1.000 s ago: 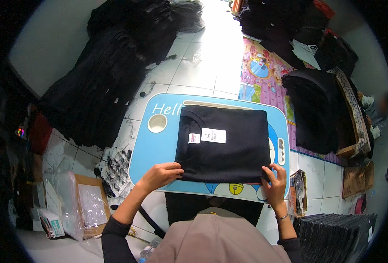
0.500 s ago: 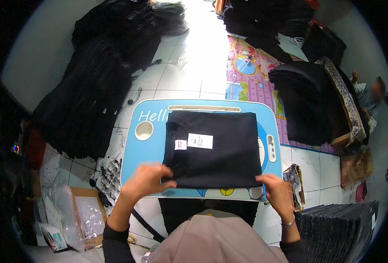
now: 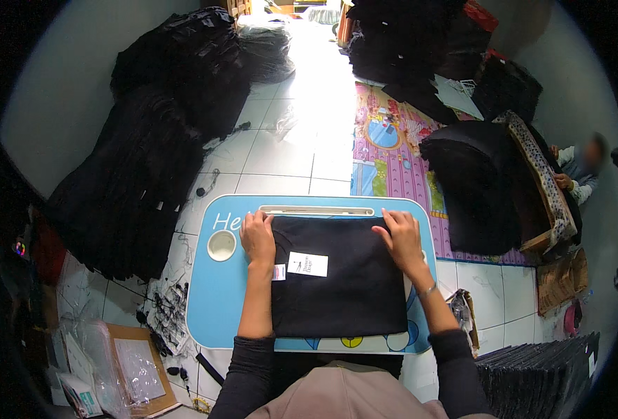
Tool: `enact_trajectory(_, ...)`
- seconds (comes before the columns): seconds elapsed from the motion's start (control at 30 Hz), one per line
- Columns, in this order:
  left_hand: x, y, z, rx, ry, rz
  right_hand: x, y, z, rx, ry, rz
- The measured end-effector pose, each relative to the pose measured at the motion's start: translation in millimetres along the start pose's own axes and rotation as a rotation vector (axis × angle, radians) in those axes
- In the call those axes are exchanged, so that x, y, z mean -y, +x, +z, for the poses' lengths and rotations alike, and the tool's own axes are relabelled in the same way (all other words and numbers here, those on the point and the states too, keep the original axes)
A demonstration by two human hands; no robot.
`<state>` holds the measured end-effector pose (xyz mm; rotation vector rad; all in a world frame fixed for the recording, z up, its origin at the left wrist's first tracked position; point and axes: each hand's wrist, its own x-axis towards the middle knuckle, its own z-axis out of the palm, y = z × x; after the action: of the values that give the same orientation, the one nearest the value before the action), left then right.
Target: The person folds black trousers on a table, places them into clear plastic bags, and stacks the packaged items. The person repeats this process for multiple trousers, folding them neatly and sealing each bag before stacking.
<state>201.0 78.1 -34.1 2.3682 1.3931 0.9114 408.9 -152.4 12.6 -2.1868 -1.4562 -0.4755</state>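
Note:
A folded black T-shirt (image 3: 344,300) lies flat on a blue folding lap table (image 3: 211,314). A white card tag (image 3: 307,264) rests on the shirt, with a small white label (image 3: 279,272) beside it near the collar. My left hand (image 3: 258,237) is at the shirt's far left corner, its bent fingers closed at the edge. Over the far right corner is my right hand (image 3: 402,241), thumb and forefinger apart, touching or just above the cloth. Its fingertips reach the shirt's far edge.
Large piles of black garments stand at the left (image 3: 127,174) and right (image 3: 469,188). A stack of folded black packs (image 3: 536,377) is at the lower right, a cardboard box (image 3: 141,370) with plastic at the lower left. Another person (image 3: 581,167) sits at the far right.
Both hands have moved from the shirt's near corners to its far corners. The view has tilted up, so the table sits lower. The shirt still lies folded.

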Motion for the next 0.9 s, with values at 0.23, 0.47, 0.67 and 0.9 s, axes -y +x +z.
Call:
enact_trajectory(0.23, 5, -2, 5, -0.022, -0.027, 0.011, -38, 48, 16, 0.253, 0.564, -0.083)
enact_trajectory(0.47, 2, 1, 2, 0.024, -0.125, -0.042, -19, 44, 39, 0.257, -0.186, 0.208)
enact_trajectory(0.67, -2, 1, -6, 0.067, 0.064, -0.077, 89, -8, 34, 0.188, 0.158, -0.051)
enact_trajectory(0.9, 5, 1, 3, -0.005, 0.151, -0.049, 42, -37, 19, 0.253, -0.054, 0.353)
